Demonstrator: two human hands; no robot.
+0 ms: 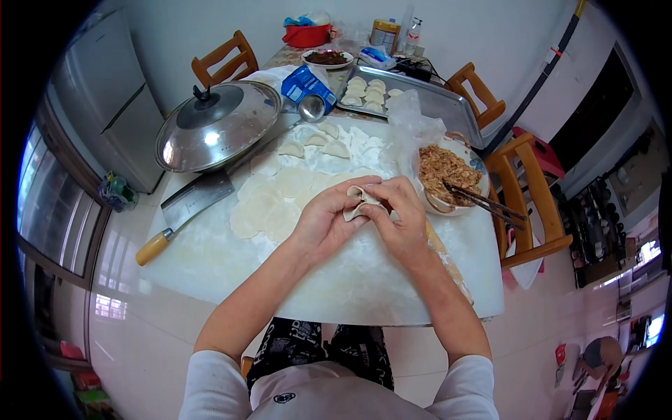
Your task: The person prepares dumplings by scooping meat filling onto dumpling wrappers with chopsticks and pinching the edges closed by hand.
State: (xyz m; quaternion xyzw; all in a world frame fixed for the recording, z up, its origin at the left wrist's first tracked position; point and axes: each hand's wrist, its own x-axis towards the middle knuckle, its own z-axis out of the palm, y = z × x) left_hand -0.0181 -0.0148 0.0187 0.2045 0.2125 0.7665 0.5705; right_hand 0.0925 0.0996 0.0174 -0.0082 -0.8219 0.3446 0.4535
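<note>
Between both hands, above the white board (pixel 336 280), is a partly folded dumpling (pixel 365 203) with its edges open at the left. My left hand (pixel 329 220) grips its left side between thumb and fingers. On the right side, my right hand (pixel 401 217) pinches the dough. Flat round wrappers (pixel 269 203) lie overlapping on the board to the left. Several folded dumplings (pixel 336 148) rest on floury board behind the hands. To the right, a bowl of filling (pixel 448 171) holds chopsticks (pixel 490 203). A rolling pin (pixel 448 262) lies partly behind my right forearm.
A cleaver (pixel 199 199) lies at the board's left, beside a large lidded pan (pixel 220 126) and a ladle (pixel 311 108). Behind are a metal tray (pixel 448 105) with dumplings, a blue bag (pixel 308 87) and a plate of food (pixel 327 59). Wooden chairs stand around.
</note>
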